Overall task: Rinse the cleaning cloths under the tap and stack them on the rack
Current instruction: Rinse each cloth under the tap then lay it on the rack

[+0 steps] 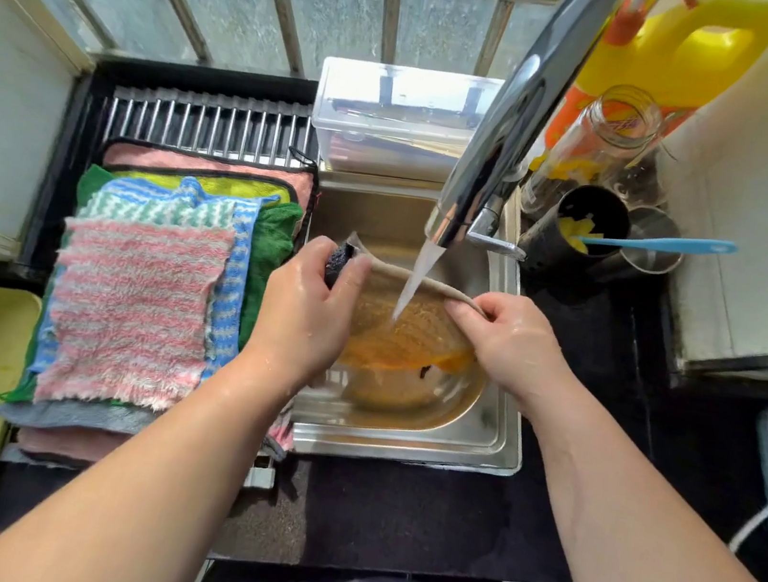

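A dark bench (pixel 386 517) below a barred window carries a steel sink (pixel 489 438). Over the basin both hands stretch an orange cloth (pixel 411 330) by its beige top edge: the left hand (pixel 308 299) has its fingers curled round the left end, and the right hand (pixel 515 341) pinches the right end. Water from the tap (pixel 514 125) strikes the cloth between them. The sink walls close in near both wrists. Just to the left, the rack (pixel 207 122) holds a stack of cloths (pixel 133 306). A clear box (pixel 393 121) stands behind the sink, and a utensil holder (pixel 577 236) is at the right.
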